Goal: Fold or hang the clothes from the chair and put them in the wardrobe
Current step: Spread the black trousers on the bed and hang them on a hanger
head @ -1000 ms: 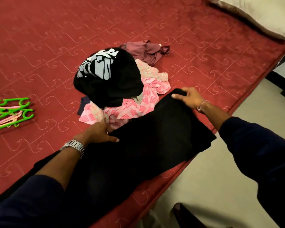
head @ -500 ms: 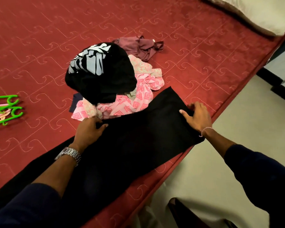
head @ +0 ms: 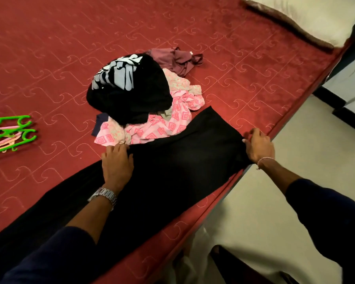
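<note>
Left hand (head: 116, 163) flat on black trousers (head: 172, 171), right hand (head: 259, 147) pinching their edge, red bed (head: 254, 78)

**A bedroom at home**

A wide bed (head: 193, 27) under a red, scroll-stitched cover fills most of the view, with a cream pillow (head: 307, 15) at its head. A loose heap of clothes (head: 143, 103) and green and pink plastic hangers (head: 10, 134) lie on it, above a pale tiled floor (head: 291, 197).
</note>
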A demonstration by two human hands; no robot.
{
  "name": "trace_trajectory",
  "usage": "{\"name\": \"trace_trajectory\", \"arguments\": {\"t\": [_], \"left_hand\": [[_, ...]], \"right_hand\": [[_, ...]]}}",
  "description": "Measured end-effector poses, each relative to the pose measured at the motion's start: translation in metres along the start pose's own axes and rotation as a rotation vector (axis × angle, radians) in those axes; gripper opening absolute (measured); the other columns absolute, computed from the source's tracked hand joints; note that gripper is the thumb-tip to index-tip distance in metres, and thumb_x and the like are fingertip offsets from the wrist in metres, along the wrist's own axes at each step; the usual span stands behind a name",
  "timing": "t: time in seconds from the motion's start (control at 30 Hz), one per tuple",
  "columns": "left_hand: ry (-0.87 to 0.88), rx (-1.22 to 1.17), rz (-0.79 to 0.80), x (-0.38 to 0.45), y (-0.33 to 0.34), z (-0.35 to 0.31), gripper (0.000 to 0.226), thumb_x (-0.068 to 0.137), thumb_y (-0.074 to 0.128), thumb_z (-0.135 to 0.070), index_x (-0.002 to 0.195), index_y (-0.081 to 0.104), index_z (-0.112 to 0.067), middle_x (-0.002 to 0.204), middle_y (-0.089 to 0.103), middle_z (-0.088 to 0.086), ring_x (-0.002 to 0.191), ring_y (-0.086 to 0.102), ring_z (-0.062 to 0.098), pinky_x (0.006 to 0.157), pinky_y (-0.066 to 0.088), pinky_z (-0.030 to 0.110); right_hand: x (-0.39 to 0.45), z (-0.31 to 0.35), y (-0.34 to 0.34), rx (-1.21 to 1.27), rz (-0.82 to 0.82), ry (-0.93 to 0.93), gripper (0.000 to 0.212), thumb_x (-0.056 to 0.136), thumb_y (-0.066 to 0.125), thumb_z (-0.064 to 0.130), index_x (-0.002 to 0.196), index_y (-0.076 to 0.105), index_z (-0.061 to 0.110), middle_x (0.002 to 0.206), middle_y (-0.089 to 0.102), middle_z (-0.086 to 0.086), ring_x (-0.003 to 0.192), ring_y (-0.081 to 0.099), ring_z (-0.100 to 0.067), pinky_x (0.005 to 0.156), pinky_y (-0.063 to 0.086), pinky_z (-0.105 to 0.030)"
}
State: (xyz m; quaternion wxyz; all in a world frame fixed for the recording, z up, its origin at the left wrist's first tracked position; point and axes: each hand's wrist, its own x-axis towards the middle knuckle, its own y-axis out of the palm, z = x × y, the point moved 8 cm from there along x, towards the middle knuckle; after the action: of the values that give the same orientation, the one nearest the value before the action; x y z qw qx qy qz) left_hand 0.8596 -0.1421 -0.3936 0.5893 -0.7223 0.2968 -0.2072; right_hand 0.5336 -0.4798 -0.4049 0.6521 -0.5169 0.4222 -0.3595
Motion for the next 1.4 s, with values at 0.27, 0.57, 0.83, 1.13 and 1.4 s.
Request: {"name": "trace_trajectory", "arguments": {"t": [0.27, 0.57, 0.83, 1.13, 1.4], "left_hand": [[0.010, 0.045, -0.106, -0.051, -0.008, 0.003, 0.036, 0.085, 0.069, -0.021, 0.114, 0.057, -0.004, 0.120, 0.057, 0.019, 0.110, 0.051, 0.038, 0.090, 0.044, 0.050], [-0.066, 0.069, -0.037, -0.114, 0.002, 0.066, 0.042, 0.095, 0.059, -0.016, 0.134, 0.054, -0.001, 0.134, 0.057, 0.018, 0.125, 0.052, 0.038, 0.100, 0.045, 0.052], [-0.304, 0.083, 0.056, -0.160, -0.008, 0.196, 0.046, 0.102, 0.046, -0.018, 0.144, 0.047, 0.000, 0.147, 0.048, 0.020, 0.138, 0.043, 0.037, 0.110, 0.039, 0.055], [-0.337, 0.041, 0.113, -0.173, -0.019, 0.257, 0.053, 0.106, 0.032, -0.023, 0.156, 0.026, -0.008, 0.164, 0.021, 0.014, 0.152, 0.020, 0.029, 0.122, 0.019, 0.046], [-0.260, 0.048, 0.020, -0.190, -0.024, 0.281, 0.056, 0.106, 0.028, -0.030, 0.156, 0.025, -0.006, 0.163, 0.024, 0.014, 0.151, 0.023, 0.029, 0.123, 0.023, 0.047]], "right_hand": [[-0.099, 0.186, 0.025, 0.138, -0.098, -0.666, 0.038, 0.099, 0.053, 0.030, 0.132, 0.054, 0.011, 0.130, 0.056, -0.011, 0.119, 0.054, -0.031, 0.097, 0.047, -0.045], [-0.181, 0.314, 0.087, -0.135, 0.018, -0.878, 0.061, 0.098, 0.043, 0.055, 0.146, 0.047, 0.017, 0.156, 0.038, -0.011, 0.141, 0.038, -0.035, 0.115, 0.028, -0.054], [-0.251, 0.431, 0.093, 0.014, 0.123, -1.165, 0.050, 0.103, 0.046, 0.035, 0.146, 0.046, 0.010, 0.150, 0.045, -0.014, 0.137, 0.043, -0.033, 0.109, 0.040, -0.046], [-0.296, 0.535, 0.127, 0.104, 0.416, -1.076, 0.040, 0.098, 0.054, 0.042, 0.124, 0.063, 0.013, 0.119, 0.065, -0.009, 0.113, 0.057, -0.031, 0.097, 0.044, -0.047], [-0.270, 0.576, 0.137, 0.422, 0.634, -0.544, 0.031, 0.090, 0.073, 0.030, 0.081, 0.073, 0.001, 0.081, 0.075, -0.010, 0.080, 0.072, -0.027, 0.077, 0.060, -0.040]]}}
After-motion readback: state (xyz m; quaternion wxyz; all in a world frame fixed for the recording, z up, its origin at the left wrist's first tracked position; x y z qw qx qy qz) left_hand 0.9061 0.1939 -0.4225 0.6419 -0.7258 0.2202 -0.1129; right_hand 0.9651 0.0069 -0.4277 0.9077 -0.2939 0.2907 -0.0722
